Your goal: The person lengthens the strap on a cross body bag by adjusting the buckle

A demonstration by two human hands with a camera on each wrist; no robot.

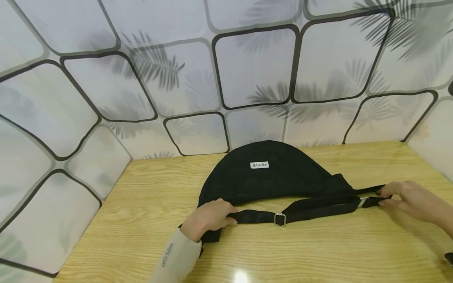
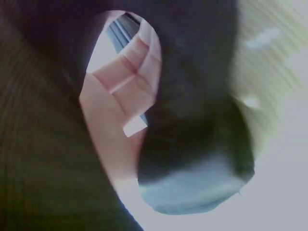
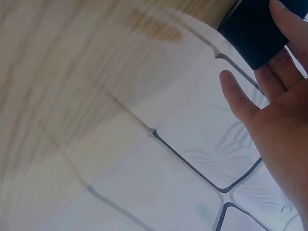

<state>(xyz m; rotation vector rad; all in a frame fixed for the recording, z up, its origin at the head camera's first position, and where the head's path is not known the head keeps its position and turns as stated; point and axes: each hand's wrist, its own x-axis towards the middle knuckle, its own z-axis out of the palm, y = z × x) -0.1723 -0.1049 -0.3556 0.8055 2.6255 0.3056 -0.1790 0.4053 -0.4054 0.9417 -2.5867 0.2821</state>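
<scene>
A black half-moon waist bag [image 1: 269, 177] with a small white label lies on the table, its curved edge toward the wall. Along its near side runs a black strap [image 1: 318, 212] with a metal slide buckle [image 1: 280, 219]. My left hand [image 1: 210, 218] grips the strap by the bag's left corner; in the left wrist view black fabric partly hides the fingers. My right hand [image 1: 412, 198] pinches the strap's right end between thumb and fingers, near a second metal buckle [image 1: 362, 202]. In the right wrist view the dark strap [image 3: 255, 33] sits between thumb and fingers.
The wood-grain table [image 1: 141, 204] meets a pale wall covering [image 1: 255, 67] with a grey cell-and-leaf pattern at the back and sides. A dark band [image 1: 449, 257] shows at the right wrist. Light glares off the table's near edge.
</scene>
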